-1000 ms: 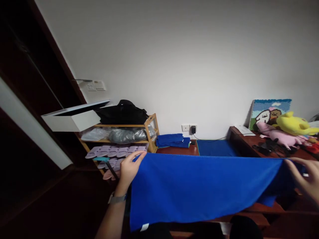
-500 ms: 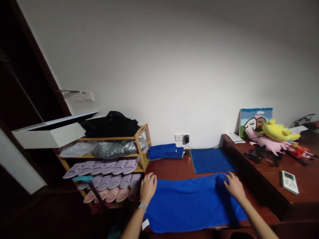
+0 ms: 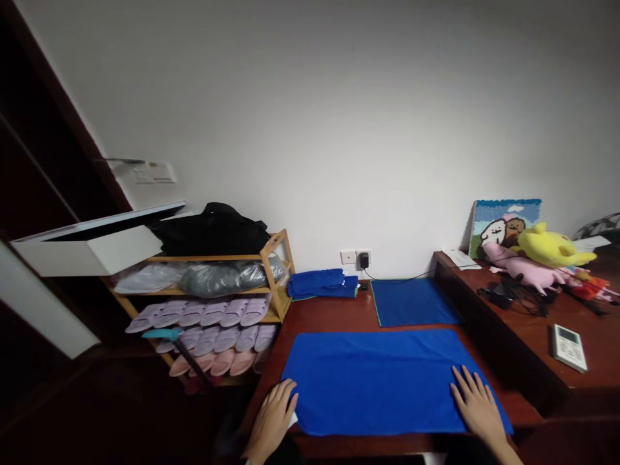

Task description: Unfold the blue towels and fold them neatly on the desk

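A blue cloth (image 3: 378, 384) lies spread out on the dark red wooden table (image 3: 314, 318), with slight creases. My left hand (image 3: 274, 416) rests at its lower left corner, fingers extended, over part of a white tag (image 3: 292, 420). On the cloth's right side my right hand (image 3: 477, 403) lies flat with fingers spread. Behind, a darker blue cloth (image 3: 414, 302) with a green edge lies flat near the wall. Folded blue cloths (image 3: 322, 284) are stacked at the table's back left.
A wooden rack (image 3: 277, 284) with slippers (image 3: 213, 312) and a black bag (image 3: 213, 232) stands left. On the raised surface at right are plush toys (image 3: 527, 268), cables (image 3: 516, 294), a picture (image 3: 506, 223) and a white device (image 3: 569, 347). A charger (image 3: 364, 259) is plugged into the wall.
Both hands have moved from the cloth's far corners toward its near side. The cloth's far edge, earlier bunched near my right hand, now lies straighter and flatter. The view has shifted slightly.
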`<action>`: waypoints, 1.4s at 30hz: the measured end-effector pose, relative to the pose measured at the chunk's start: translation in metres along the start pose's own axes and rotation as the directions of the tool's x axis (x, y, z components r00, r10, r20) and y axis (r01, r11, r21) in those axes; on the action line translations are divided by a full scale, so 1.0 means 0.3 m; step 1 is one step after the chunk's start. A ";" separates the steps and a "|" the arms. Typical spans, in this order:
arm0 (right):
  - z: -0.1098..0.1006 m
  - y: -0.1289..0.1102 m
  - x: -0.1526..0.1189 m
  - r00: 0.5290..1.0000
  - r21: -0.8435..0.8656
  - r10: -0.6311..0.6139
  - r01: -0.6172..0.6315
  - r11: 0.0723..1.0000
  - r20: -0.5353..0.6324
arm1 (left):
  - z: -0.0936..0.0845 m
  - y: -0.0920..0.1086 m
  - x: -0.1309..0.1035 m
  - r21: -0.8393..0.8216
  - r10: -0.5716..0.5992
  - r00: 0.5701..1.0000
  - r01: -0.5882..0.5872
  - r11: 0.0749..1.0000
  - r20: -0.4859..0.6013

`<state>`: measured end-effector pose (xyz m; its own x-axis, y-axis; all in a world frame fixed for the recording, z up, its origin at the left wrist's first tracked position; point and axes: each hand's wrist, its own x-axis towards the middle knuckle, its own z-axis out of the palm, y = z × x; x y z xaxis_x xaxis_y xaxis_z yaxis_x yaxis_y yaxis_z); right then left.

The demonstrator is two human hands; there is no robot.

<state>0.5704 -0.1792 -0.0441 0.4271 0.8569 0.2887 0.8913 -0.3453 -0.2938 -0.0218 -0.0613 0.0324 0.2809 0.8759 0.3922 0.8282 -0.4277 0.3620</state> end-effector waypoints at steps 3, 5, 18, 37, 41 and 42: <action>0.002 0.005 0.001 0.999 -0.019 0.035 -0.035 0.999 0.038 | 0.001 -0.003 -0.063 0.039 -0.013 1.000 0.014 0.999 -0.015; 0.001 0.008 0.014 0.996 -0.011 0.039 -0.038 0.999 0.076 | 0.001 -0.006 -0.100 0.048 -0.044 0.998 0.047 0.998 -0.055; 0.007 0.042 0.015 0.971 -0.071 0.050 -0.034 0.997 0.235 | -0.079 0.015 -0.196 0.209 0.159 0.979 -0.129 0.969 -0.130; -0.030 -0.073 0.246 0.976 -0.080 -0.050 0.068 0.994 0.211 | -0.026 0.030 0.163 0.113 0.110 0.994 -0.112 0.987 0.026; 0.022 -0.120 0.316 0.966 -0.096 0.029 -0.004 0.995 0.255 | 0.091 -0.041 0.315 0.160 0.006 0.988 -0.031 0.987 0.153; 0.039 -0.122 0.320 0.963 -0.102 0.034 -0.007 0.995 0.268 | 0.121 -0.060 0.341 0.178 -0.021 0.981 -0.014 0.984 0.194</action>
<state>0.5771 -0.0798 -0.0162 0.4009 0.9158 0.0240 0.8992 -0.3883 -0.2015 0.0096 0.0442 0.0354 0.3521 0.9114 0.2129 0.8972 -0.3934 0.2005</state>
